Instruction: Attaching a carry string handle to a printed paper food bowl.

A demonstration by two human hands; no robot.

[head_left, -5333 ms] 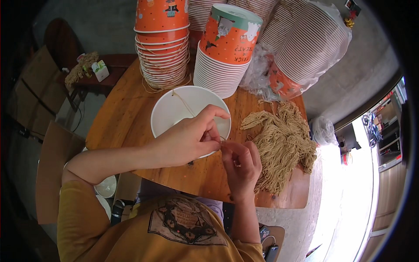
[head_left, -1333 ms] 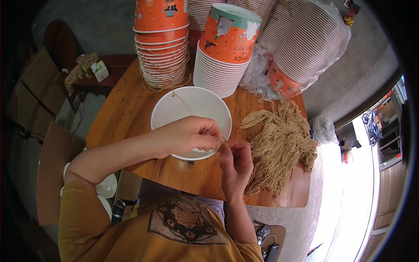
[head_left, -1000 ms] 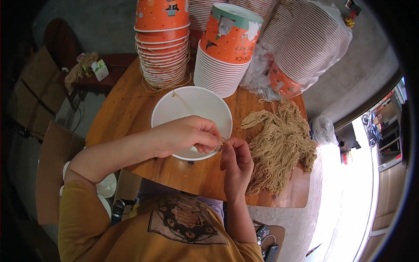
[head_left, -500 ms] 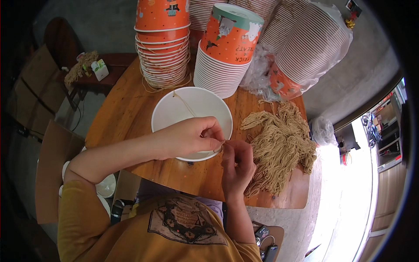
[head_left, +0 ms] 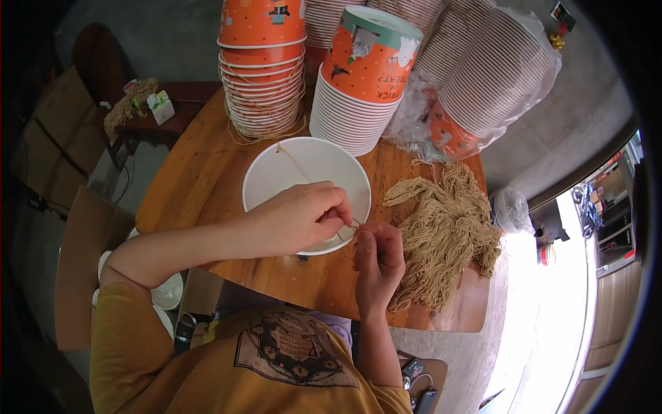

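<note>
String work at the bucket rim: one end looks fastened, the other in the fingers

Left hand reaches across the mouth of the white-lined bucket, thumb and fingers narrowed to a pinch on the tan string. Right hand faces it just beyond the right-hand rim, thumb and forefinger likewise pinched at the string's near end; a short piece shows between the two. Whether a knot is formed there: cannot tell, fingers cover it.

Bucket stands mouth up on the wooden surface, close to the person. String passes to a spot high on its far wall, so that side is judged done. Near side judged unfinished, since both hands are on it.

Right of the bucket, a loose heap of tan strings lies near the right hand; plenty unused.

Behind: an orange stack with strings draped round its rims, apparently finished pieces. Beside it, an upside-down stack with no strings visible, apparently untouched. Farther right, another stack leans in clear plastic, presumably also left to do
</note>
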